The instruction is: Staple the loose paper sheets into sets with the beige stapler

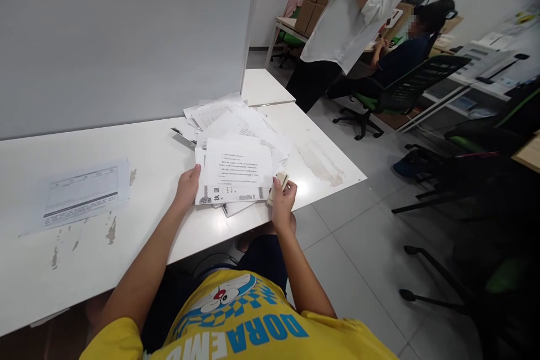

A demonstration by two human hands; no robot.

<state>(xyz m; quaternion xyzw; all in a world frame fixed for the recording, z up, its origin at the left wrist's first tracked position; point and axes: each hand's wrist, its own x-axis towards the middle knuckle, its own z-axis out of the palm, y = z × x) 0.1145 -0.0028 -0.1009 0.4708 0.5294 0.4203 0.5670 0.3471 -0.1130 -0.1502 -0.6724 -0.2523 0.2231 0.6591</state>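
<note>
Two hands are occupied with one small bundle, close to the front edge of the desk (pixel 154 180) and toward its right end. The left edge of the printed sheets (pixel 238 163) is pinched by the left hand (pixel 188 187), thumb laid on top, so that grip is pretty much closed. Probably done to stop the layers sliding, since the top page is set a bit off from the licence copy (pixel 216 196) below it. What looks like a beige stapler (pixel 276 189) is gripped by the right hand (pixel 284 199), fingers curled round it, right beside the sheets' lower right corner. Presumably it's held there so paper and tool can be managed together.

Toward the back edge, near the grey partition (pixel 126 39), a loose paper pile (pixel 223 112) is fanned out, maybe left there for easy reach. One form (pixel 86 191) is set well apart toward the desk's left end, perhaps so it isn't mixed in.

As for the murky bits: the left fingers are mostly hidden under the paper, and much of the stapler is covered by the right hand, so whether paper is caught in it can't be told. Small print is too tiny to be read, and the standing co-worker (pixel 333 28) is cut off by the top of the view.
</note>
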